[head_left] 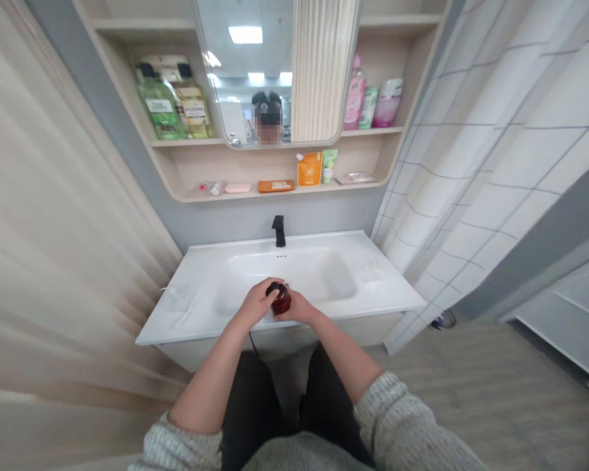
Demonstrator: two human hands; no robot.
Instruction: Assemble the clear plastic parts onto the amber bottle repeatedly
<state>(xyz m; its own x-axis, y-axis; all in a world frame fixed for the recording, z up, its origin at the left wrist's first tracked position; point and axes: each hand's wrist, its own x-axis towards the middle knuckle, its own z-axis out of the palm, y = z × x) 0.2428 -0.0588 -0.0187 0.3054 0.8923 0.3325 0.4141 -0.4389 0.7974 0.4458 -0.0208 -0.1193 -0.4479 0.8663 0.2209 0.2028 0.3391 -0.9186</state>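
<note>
Over the front rim of the white sink (294, 261), both hands hold a dark red-brown bottle (281, 302) with a dark top. My left hand (258, 302) closes around its upper left side, with the thumb near the top. From the right, my right hand (297, 307) is wrapped round the bottle's body. Much of the bottle is hidden by the fingers, and no label can be read. Behind the hands, a black faucet (279, 231) stands at the back of the sink.
Above hangs a shelf unit with a mirror (255, 65). On it are a green bottle (160, 108), a yellowish bottle (192, 104), a pink bottle (355, 98) and an orange pouch (309, 170). Curtains hang at the left (53, 229) and right (471, 163).
</note>
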